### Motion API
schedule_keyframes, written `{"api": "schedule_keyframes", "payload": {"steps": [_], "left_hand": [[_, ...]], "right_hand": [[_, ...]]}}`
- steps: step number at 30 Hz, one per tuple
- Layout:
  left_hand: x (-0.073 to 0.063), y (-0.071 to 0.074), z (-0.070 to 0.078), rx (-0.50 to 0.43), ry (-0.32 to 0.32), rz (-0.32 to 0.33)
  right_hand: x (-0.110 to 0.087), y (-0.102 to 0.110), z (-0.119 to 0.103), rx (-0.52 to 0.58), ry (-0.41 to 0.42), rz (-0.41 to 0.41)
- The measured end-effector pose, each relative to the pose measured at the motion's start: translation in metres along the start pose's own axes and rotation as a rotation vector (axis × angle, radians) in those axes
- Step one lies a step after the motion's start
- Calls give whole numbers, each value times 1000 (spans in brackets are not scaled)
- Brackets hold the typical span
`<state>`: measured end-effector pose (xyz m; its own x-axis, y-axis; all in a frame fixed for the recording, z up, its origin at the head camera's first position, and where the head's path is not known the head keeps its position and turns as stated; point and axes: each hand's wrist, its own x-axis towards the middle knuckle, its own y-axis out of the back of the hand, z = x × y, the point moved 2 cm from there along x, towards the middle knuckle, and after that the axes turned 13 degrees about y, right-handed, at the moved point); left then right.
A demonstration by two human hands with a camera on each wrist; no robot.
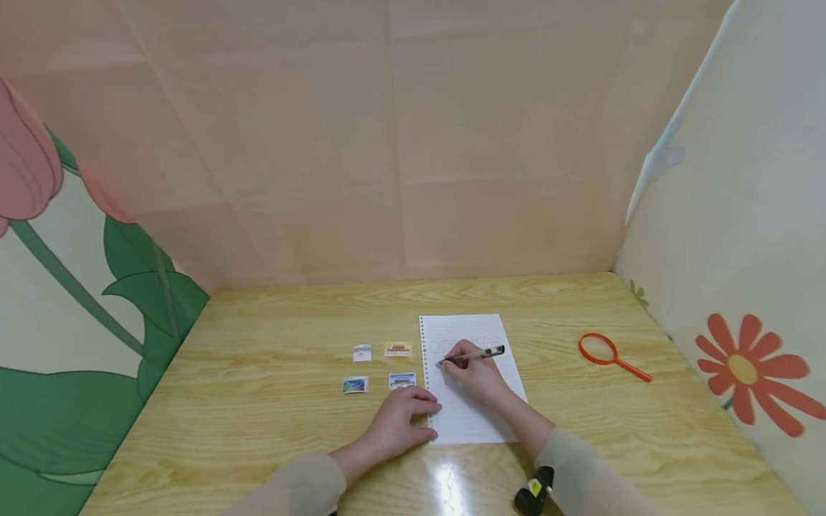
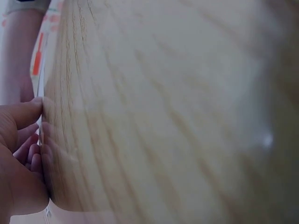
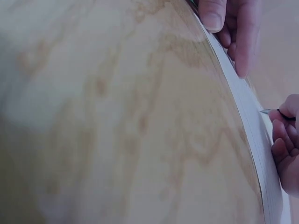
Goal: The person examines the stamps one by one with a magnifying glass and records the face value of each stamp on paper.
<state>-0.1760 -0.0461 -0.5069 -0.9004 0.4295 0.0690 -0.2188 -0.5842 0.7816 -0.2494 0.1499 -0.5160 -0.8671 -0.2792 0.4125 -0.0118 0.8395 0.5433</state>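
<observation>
My right hand (image 1: 476, 374) grips a pen (image 1: 484, 353), its tip close over the left side of a lined notebook page (image 1: 477, 419) with holes down its left edge. Faint marks show near the top of the sheet. In the right wrist view the pen's pointed tip (image 3: 265, 111) is near the paper (image 3: 247, 116). My left hand (image 1: 401, 421) rests at the lower left edge of the page, fingertips on its margin. Just beyond those fingers lies a small picture stamp (image 1: 402, 380) with a building on it.
Left of the page lie more small picture stamps: a yellow one (image 1: 398, 349), a pale one (image 1: 362, 352) and a blue-green one (image 1: 355, 385). A red magnifying glass (image 1: 600, 350) rests to the right on the wooden table (image 1: 258, 373). A pink backdrop (image 1: 310, 143) stands behind.
</observation>
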Motion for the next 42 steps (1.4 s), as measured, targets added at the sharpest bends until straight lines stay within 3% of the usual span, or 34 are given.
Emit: {"api": "schedule_keyframes", "payload": {"steps": [20,25,32,42], "left_hand": [[0,0,-2,-11,4,-4],[1,0,-1,-9,4,-1],[1,0,-1,0,5,-7],[1,0,-1,-6,7,-11]], "right_hand": [[-16,11,-7,-25,-31,-101],[-21,12,-10,-12,-7,-123],[-21,7,-15,35,57,-128],[-15,3,-14,-9,17,-106]]}}
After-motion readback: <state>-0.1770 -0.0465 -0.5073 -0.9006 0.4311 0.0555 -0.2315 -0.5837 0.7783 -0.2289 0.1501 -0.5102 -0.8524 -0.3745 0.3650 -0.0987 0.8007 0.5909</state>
